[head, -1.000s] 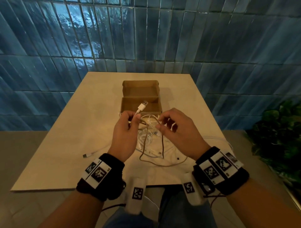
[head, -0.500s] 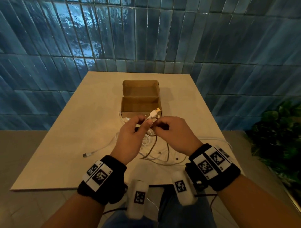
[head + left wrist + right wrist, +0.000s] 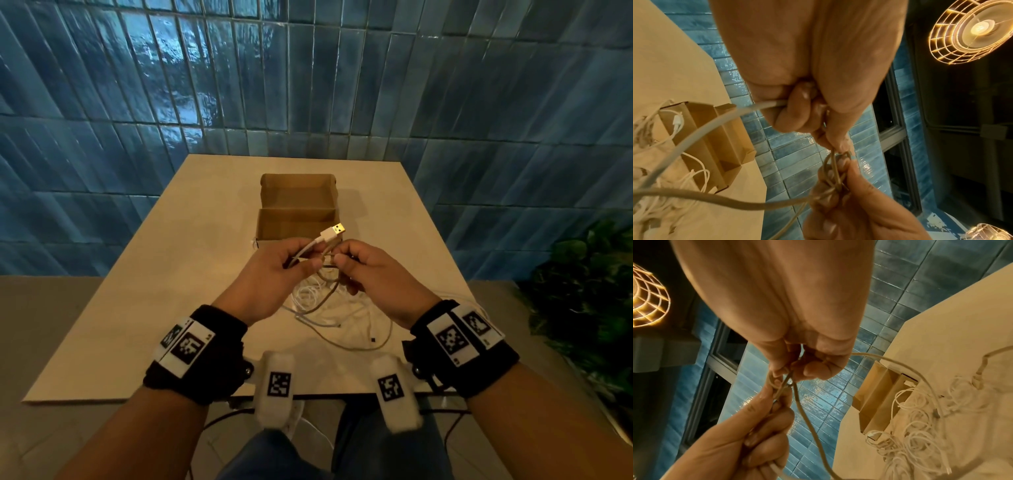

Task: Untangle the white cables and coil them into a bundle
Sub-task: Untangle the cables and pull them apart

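Note:
A white cable with a gold-tipped USB plug (image 3: 334, 233) is held up over the table between both hands. My left hand (image 3: 301, 263) grips a small coil of this cable (image 3: 715, 123), the plug sticking out past its knuckles. My right hand (image 3: 342, 262) pinches a loop of the same cable (image 3: 807, 418) right against the left fingertips (image 3: 838, 146). Below the hands lies a tangle of thin white cables (image 3: 329, 308), also seen in the right wrist view as a heap of cables (image 3: 920, 434).
An open cardboard box (image 3: 298, 212) stands on the beige table (image 3: 171, 274) just beyond the hands, with a cable end over its front wall (image 3: 677, 121). A blue tiled wall rises behind. A green plant (image 3: 582, 291) is at the right.
Both hands have come together until the fingertips meet. The USB plug has swung from above the left hand to the right and risen. The hanging cable has been drawn up off the table.

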Demonstrator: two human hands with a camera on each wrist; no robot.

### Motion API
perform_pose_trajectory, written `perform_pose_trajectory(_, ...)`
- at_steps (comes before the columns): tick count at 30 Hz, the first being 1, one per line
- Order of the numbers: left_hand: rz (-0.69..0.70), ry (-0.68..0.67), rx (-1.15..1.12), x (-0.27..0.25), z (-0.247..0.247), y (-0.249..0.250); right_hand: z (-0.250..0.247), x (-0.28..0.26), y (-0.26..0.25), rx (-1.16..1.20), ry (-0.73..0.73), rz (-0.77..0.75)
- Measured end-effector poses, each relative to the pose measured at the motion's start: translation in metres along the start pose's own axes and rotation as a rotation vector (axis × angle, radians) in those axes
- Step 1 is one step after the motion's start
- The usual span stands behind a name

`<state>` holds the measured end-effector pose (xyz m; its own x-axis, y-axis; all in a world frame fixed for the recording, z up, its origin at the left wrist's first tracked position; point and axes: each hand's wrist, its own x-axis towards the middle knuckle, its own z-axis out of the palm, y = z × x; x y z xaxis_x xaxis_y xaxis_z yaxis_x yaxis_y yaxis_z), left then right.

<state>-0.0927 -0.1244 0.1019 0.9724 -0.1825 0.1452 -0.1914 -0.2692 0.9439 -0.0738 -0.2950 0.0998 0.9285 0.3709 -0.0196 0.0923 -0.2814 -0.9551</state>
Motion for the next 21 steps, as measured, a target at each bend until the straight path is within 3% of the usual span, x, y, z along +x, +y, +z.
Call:
perform_pose_trajectory(11, -0.091, 0.006, -0.114, 0.004, -0.002, -0.010, 0.001, -0.002, 0.001, 0.145, 0.006, -0.049)
perform_pose_trajectory(17, -0.046, -0.001, -0.088, 0.000, 0.000, 0.001, -0.006, 0.003, -0.002, 0.000, -0.007, -0.073)
perform_pose_trajectory(21, -0.004, 0.028, 0.042, 0.001, 0.001, -0.001, 0.000, 0.004, 0.002, 0.166, 0.010, 0.009)
